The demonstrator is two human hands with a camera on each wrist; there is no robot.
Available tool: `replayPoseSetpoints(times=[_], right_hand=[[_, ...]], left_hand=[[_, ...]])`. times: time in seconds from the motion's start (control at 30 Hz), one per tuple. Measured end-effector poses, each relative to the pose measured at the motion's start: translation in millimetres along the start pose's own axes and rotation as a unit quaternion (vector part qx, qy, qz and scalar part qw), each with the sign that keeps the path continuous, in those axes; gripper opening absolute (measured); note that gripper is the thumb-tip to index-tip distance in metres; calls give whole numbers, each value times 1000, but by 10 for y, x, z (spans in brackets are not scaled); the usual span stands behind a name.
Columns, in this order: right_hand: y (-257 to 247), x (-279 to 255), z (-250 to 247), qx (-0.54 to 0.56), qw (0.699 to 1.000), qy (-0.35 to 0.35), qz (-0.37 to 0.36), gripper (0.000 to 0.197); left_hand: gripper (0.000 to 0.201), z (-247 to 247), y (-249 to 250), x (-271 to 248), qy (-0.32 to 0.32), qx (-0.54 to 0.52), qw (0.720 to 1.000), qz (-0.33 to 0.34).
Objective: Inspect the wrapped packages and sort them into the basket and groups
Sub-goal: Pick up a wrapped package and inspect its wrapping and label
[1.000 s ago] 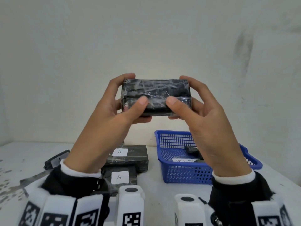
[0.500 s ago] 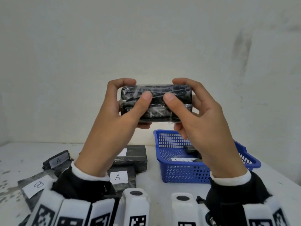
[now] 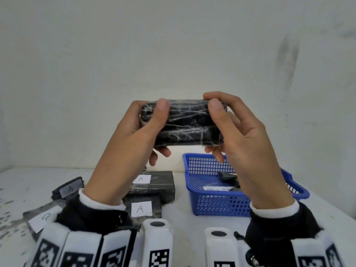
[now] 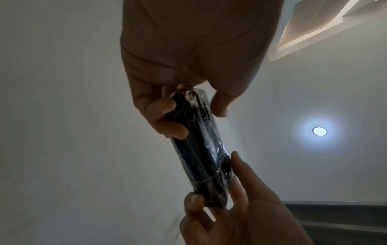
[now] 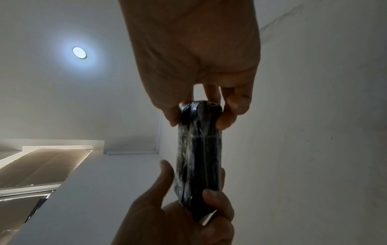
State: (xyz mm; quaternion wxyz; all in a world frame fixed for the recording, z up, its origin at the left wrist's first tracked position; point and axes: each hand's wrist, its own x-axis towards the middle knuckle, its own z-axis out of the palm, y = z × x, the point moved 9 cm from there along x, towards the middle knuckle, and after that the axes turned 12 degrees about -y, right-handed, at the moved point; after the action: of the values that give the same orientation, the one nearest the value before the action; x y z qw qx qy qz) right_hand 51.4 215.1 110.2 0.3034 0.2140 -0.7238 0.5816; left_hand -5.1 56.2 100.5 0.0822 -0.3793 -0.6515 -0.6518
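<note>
A black package wrapped in clear film (image 3: 188, 124) is held up in front of the wall, long side level. My left hand (image 3: 146, 130) grips its left end, thumb on the near face and fingers curled behind and below. My right hand (image 3: 227, 128) grips the right end the same way. No label shows on the face toward me. In the left wrist view the package (image 4: 201, 149) runs between both hands; the right wrist view shows the package (image 5: 199, 157) likewise. The blue mesh basket (image 3: 221, 205) stands on the table below my right hand.
Several black packages lie on the white table under my left arm: two with "A" labels (image 3: 141, 208) (image 3: 152, 182), another "A" one (image 3: 67, 188) at the left, and one with an unclear label (image 3: 41, 218). Dark items and a white label (image 3: 217, 188) lie in the basket.
Both hands have turned the package and brought it a little lower. My thumbs have slid apart from its middle toward its two ends.
</note>
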Motion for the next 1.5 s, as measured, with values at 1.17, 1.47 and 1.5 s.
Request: replayPoseSetpoints(times=[1.17,1.47,1.5], right_hand=[[30,3,4,-41,999,9,15,38],[-41,-20,17,-42,999,10,-10,36],[-36,-17,4,-35,999,5,-13,35]], left_hand=[[34,8,-18,52,-24,-15,999,32],[41,10,-19,34,-23,23,999,9],[50,-2,-34,31,-22,24,999,1]])
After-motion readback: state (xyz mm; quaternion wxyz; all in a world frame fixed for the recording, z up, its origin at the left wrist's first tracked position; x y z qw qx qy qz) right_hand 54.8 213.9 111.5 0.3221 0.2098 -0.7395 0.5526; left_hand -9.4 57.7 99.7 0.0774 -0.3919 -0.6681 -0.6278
